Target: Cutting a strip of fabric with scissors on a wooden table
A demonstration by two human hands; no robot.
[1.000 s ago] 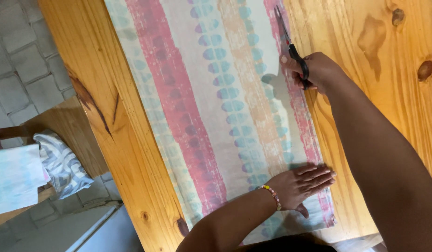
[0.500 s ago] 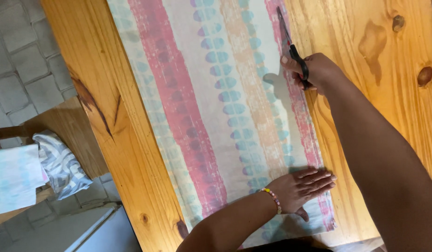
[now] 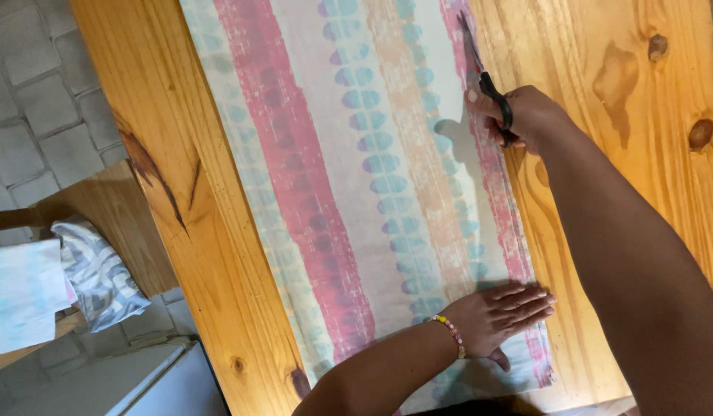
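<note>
Right hand (image 3: 526,117) closed around the black handles of a pair of scissors (image 3: 486,77); blades point away from the hand, along the pink stripe at the right edge of the striped fabric (image 3: 349,177). Whether the blades are parted cannot be told. Left hand (image 3: 501,312) lies flat, fingers together and extended, pressing the fabric near its close end; a beaded bracelet (image 3: 451,335) sits at the wrist. Fabric is spread lengthwise on the wooden table (image 3: 626,85), between and under both hands. Well to the left of the left hand, folded cloths (image 3: 56,285) rest on a lower wooden surface.
</note>
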